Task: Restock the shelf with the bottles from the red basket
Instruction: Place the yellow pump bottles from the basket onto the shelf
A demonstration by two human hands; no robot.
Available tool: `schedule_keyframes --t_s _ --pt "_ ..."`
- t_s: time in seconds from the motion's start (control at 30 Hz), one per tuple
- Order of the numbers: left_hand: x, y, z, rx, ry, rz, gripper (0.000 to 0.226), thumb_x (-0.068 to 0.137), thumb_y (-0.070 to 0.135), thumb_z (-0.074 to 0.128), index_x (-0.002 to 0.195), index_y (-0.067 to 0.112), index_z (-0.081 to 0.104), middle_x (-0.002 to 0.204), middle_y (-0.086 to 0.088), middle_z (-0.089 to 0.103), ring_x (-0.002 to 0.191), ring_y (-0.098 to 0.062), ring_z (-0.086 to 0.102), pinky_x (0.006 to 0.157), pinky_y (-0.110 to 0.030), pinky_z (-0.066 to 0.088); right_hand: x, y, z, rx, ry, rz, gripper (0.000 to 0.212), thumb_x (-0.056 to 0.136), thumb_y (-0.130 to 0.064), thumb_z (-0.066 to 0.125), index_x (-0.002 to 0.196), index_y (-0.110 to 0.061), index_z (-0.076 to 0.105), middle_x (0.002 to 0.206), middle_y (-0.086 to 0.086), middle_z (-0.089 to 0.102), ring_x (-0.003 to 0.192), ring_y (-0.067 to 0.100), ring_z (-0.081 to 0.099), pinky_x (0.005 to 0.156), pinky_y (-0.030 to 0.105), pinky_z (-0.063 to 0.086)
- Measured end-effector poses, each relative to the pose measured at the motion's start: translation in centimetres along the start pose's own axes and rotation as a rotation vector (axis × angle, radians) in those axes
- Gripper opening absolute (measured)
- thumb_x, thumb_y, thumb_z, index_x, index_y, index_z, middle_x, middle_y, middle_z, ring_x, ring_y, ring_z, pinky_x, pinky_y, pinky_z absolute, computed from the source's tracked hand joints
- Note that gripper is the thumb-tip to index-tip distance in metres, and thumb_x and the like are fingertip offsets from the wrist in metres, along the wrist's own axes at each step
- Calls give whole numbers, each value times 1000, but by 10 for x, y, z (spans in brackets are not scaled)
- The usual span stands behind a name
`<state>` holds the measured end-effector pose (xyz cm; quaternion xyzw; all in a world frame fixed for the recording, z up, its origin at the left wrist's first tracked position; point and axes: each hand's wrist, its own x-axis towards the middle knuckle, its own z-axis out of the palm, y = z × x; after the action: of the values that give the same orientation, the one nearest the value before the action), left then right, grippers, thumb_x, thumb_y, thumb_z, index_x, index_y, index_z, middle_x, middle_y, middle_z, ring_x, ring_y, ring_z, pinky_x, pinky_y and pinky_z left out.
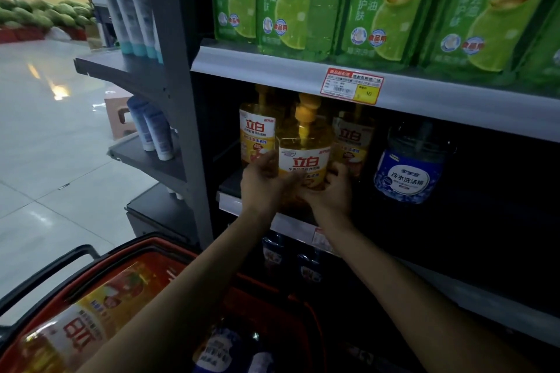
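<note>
Placing — left hand [263,183] and right hand [332,191] both grasping yellow pump bottle [304,154] at mid-frame shelf edge [242,204] | next — slide it back between its neighbours, let go, return to red basket [157,251]

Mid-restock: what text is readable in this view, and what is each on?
"立白": held yellow bottle.
"立白", sideways: spare bottle in the red basket.
"99.9%", "食品用": green pouches above.
"冷水洗洁精": blue bottle.
"10": price tag; its small print is too blurred.
</note>
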<state>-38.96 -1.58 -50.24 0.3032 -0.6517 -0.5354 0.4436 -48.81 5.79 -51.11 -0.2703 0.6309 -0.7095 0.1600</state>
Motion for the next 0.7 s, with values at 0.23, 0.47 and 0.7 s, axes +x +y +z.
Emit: schedule_keyframes --t_s 0.23,0.47,0.7 --pt "31 -12 14 25 107 3 57 67 30 95 113 19 64 102 13 72 97 -2 70 83 -37 63 23 21 9 -10 110 -110 61 75 14 77 124 -8 50 119 10 68 113 20 67 89 32 59" --pt "46 -17 28 -5 157 51 49 72 21 93 110 18 61 96 18 67 86 18 63 65 -7 53 40 26 15 -28 149 -184 62 76 12 78 132 -2 54 119 8 69 108 13 68 82 19 58" --pt "57 -23 23 1 158 63 40 79 20 88 114 18 68 99 11 73 92 6 67 84 -33 62 50 28 22 -77 162 -163 64 76 6 82 133 -4 54 119 6 68 106 12 68 82 18 57"
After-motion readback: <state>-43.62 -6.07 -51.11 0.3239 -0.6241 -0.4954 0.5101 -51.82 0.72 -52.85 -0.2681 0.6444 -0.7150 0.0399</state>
